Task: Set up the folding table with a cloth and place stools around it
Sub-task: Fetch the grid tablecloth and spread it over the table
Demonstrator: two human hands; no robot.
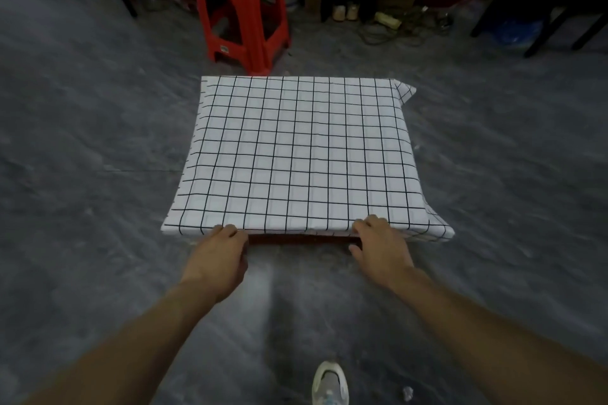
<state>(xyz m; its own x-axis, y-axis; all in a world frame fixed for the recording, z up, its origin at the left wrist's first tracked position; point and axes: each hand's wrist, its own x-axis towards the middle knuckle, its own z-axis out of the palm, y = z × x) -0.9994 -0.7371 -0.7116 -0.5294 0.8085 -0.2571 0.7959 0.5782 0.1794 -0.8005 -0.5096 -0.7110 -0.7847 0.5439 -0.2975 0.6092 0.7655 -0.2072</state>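
A white cloth with a black grid (302,154) covers the top of the folding table and hangs over its sides. A strip of the table's dark red-brown near edge (296,239) shows under the cloth between my hands. My left hand (218,260) grips the near edge of the table at the left, fingers curled over the cloth. My right hand (380,248) grips the same edge further right, thumb below the rim. A red plastic stool (241,6) stands on the floor beyond the table's far left corner.
The grey concrete floor (98,174) spreads on all sides of the table. Dark furniture legs (543,33), a cardboard box, shoes, tangled cables (404,26) and a blue bag crowd the back. My shoe (330,383) and a crumpled scrap (408,393) lie near the bottom.
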